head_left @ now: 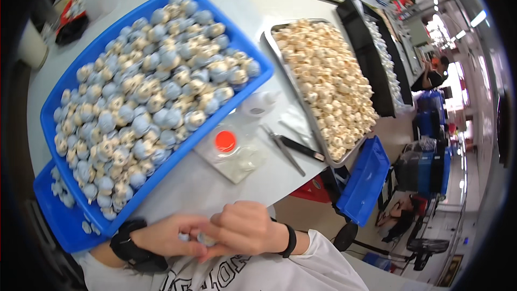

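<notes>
L hand (171,235), R hand (245,229) pinch small blue-cream pc (206,238). Heaped blue plastic tub (259,80) prob done; knobby cream pcs (326,81) left.

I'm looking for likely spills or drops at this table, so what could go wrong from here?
The small piece, partly hidden between the left grip and the right grip, might slip.

The metal tool lies near the edge of the table; a nudge could knock it off.

The blue tub is filled close to its rim, so a bump might spill some contents.
</notes>
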`<move>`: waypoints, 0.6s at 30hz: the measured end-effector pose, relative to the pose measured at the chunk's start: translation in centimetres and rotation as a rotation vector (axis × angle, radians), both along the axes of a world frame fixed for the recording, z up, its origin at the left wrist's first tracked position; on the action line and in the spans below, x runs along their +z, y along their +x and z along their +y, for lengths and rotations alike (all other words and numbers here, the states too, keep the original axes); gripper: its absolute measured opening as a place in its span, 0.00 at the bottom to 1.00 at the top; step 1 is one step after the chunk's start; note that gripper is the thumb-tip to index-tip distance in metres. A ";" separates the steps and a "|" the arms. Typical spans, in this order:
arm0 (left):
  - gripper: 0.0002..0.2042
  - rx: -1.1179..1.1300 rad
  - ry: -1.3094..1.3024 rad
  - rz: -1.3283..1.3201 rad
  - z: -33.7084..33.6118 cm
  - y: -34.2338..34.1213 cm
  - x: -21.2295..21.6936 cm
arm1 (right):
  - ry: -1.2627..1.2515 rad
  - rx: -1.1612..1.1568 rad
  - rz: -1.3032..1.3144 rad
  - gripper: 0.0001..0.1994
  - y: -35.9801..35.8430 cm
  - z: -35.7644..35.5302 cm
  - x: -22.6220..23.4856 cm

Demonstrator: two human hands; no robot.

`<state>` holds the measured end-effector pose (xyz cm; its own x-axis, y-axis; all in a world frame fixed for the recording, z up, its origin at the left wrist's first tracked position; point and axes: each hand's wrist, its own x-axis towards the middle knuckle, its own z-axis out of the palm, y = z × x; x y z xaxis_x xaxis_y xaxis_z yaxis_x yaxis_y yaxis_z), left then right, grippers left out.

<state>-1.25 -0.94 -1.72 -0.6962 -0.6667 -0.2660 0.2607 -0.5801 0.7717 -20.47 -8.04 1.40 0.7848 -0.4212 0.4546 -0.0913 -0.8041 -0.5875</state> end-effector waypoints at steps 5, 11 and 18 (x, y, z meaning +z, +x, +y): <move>0.19 0.194 -0.011 -0.028 0.3 -0.8 2.5 | 0.188 0.041 -0.046 0.34 -3.6 -1.8 1.9; 0.25 0.586 -0.075 -0.135 0.1 0.4 4.4 | -0.234 -0.981 0.569 0.20 -13.8 -11.1 2.7; 0.19 0.388 0.056 -0.071 0.3 -0.7 2.2 | -0.067 -1.035 0.380 0.11 -13.3 -11.3 1.5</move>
<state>-1.91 -0.59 0.49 -0.3737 -0.8599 -0.3478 0.4163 -0.4906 0.7656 -33.81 -19.34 2.95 0.1603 -0.9388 0.3049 -0.9041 -0.2636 -0.3362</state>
